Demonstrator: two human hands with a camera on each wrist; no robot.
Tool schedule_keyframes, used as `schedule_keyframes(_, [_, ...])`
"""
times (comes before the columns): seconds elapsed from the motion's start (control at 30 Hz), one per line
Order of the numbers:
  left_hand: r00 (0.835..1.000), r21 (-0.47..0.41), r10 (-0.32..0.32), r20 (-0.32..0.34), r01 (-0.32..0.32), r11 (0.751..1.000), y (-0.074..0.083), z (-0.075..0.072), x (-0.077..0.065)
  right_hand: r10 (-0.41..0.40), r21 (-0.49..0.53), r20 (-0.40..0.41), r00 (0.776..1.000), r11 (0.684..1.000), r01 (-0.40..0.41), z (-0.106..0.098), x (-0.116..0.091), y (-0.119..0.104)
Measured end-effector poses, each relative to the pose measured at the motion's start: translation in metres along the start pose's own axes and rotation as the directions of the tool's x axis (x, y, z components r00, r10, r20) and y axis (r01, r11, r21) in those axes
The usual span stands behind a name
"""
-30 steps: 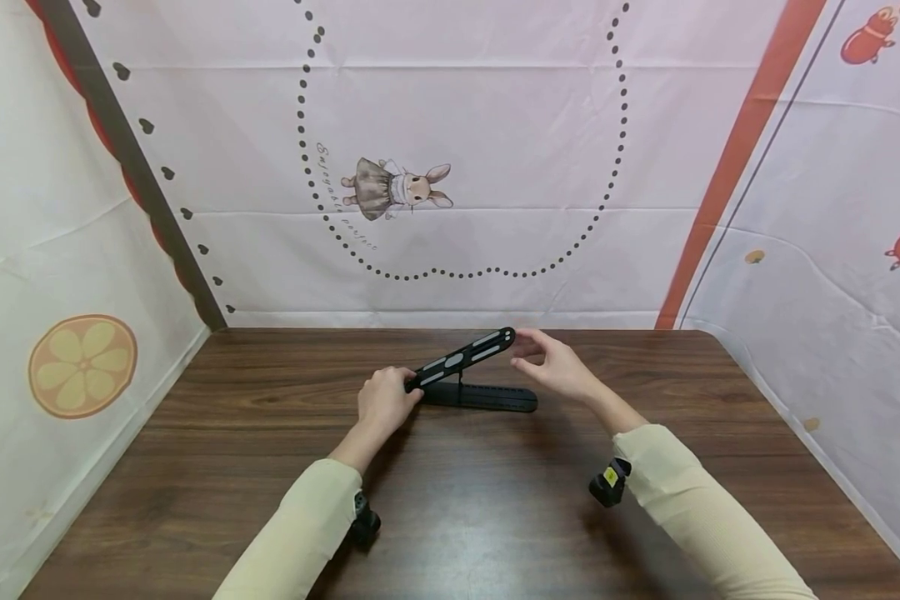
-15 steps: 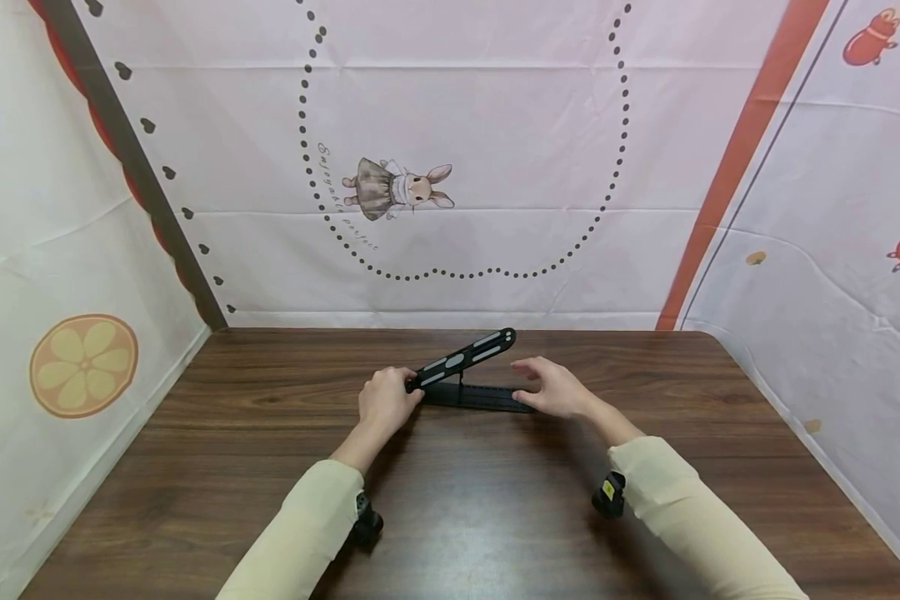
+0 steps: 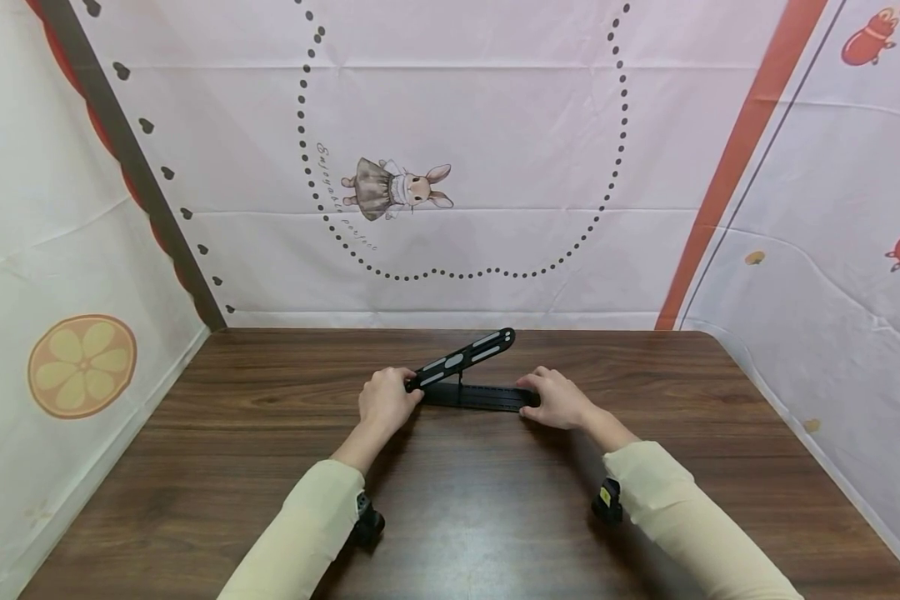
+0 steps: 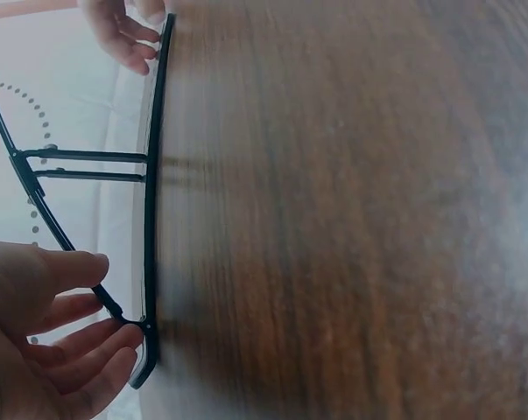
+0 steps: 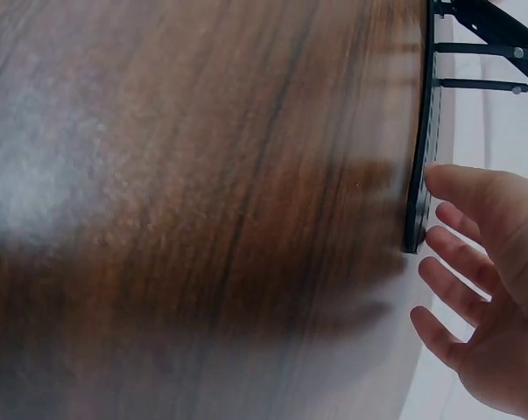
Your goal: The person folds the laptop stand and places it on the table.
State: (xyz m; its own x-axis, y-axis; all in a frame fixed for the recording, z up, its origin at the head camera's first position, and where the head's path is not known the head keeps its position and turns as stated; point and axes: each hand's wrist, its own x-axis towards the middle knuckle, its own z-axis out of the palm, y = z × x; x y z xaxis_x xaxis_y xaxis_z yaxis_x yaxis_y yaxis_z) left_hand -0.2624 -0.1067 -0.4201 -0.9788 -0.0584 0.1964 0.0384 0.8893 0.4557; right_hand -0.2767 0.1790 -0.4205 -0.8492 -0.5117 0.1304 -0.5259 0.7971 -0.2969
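Note:
A black folding laptop stand (image 3: 487, 397) with grey pads on its raised upper arm (image 3: 456, 360) stands on the table. Its base lies flat, and thin struts (image 4: 88, 157) prop the arm up at a slant. My left hand (image 3: 385, 402) pinches the stand near the hinge at its left end, thumb on one side of the arm and fingers on the other. At the base's right end, my right hand (image 3: 559, 400) has thumb and fingers on opposite edges. In the right wrist view, the thumb touches the base (image 5: 425, 114); part of the index finger is hidden.
The brown wooden table (image 3: 450, 500) reaches back to a printed white cloth (image 3: 495, 167) hung behind the stand. More cloth closes in the left and right sides. A small black camera (image 3: 607, 500) sits on each wrist.
My right hand has come down from beside the tip of the raised arm to the right end of the base. The left hand and the stand look unmoved.

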Motion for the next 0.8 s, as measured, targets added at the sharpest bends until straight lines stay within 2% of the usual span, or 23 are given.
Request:
schedule_keyframes(0.43, [0.999,-0.037,-0.034,-0.002,0.033,0.999,0.0034,-0.0013,-0.0007,0.017,-0.013,-0.011,1.0,1.0,-0.018,0.0018,-0.0021,-0.0015])
schedule_keyframes(0.8, [1.0,-0.042,-0.019,-0.015,0.018,0.999,0.0039,0.0,0.0006,0.027,-0.008,-0.022,0.999,1.0,-0.027,0.0046,-0.0023,0.0004])
